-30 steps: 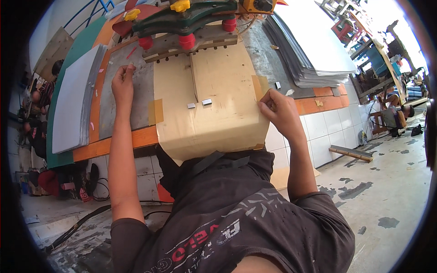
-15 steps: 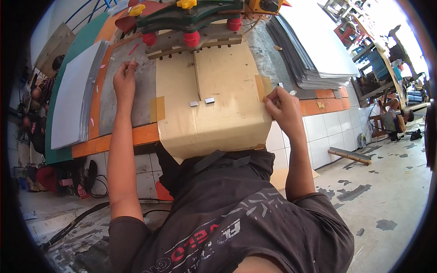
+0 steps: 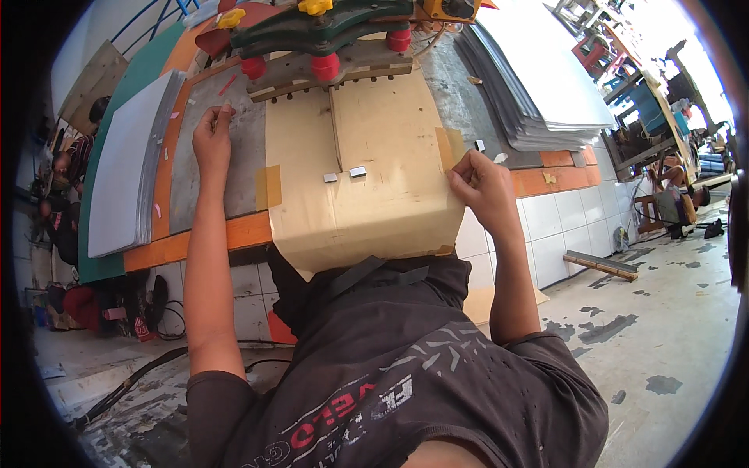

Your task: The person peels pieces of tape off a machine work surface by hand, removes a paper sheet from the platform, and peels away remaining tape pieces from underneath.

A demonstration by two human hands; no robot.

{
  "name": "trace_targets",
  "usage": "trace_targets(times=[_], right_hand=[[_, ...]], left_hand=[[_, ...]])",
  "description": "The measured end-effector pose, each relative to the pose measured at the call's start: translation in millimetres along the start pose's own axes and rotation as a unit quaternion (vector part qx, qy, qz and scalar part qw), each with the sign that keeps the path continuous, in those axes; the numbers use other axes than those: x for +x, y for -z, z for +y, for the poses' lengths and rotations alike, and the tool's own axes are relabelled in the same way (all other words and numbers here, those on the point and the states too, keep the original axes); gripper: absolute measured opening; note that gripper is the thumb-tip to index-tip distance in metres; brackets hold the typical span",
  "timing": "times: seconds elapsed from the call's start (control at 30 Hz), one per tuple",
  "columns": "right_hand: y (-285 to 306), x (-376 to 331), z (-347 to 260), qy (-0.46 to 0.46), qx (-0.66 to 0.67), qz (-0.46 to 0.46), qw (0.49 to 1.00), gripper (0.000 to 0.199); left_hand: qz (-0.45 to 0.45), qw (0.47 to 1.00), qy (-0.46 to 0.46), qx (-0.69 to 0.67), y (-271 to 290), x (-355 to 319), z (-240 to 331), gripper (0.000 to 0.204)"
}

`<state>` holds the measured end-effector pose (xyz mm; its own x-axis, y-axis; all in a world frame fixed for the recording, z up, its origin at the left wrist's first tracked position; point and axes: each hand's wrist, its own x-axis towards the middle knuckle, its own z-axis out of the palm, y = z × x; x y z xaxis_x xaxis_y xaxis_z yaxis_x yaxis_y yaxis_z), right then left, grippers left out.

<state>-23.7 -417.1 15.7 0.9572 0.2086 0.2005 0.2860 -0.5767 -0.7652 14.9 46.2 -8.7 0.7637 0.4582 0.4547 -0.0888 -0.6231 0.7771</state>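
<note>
A tan cardboard sheet [image 3: 374,195] lies taped over the workbench and hangs down over its front edge. Two small metal pieces [image 3: 347,174] rest on it near the middle. My right hand [image 3: 482,187] pinches the sheet's right edge, by a strip of tape. My left hand [image 3: 212,139] rests flat on the grey metal bench surface [image 3: 243,156], left of the sheet, fingers spread and holding nothing. At the back, a green machine [image 3: 320,35] with red knobs and yellow caps sits over the sheet's far end.
A stack of grey sheets [image 3: 129,168] lies at the left, and a larger stack [image 3: 530,93] at the right. The bench has an orange front edge [image 3: 195,246] above white tiles. A person sits at the far left [image 3: 74,156]; wooden racks stand at the far right.
My right hand has slid slightly down and inward along the sheet's right edge. My left hand has stayed on the grey surface. The view has shifted a little.
</note>
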Motion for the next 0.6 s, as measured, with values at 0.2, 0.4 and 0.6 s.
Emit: trace_targets(times=[0.2,0.4,0.6], right_hand=[[0.7,5.3,1.8,-0.035,0.005,0.015,0.999,0.019],[5.3,3.3,7.5,-0.075,0.099,-0.030,0.992,0.019],[0.5,2.3,1.4,-0.018,0.004,-0.001,1.000,0.020]], left_hand=[[0.006,1.000,0.002,0.010,-0.5,-1.8,5.3,0.035],[-0.005,1.000,-0.003,0.003,-0.3,-0.3,2.2,0.034],[0.001,1.000,-0.002,-0.010,-1.4,-0.4,4.2,0.034]])
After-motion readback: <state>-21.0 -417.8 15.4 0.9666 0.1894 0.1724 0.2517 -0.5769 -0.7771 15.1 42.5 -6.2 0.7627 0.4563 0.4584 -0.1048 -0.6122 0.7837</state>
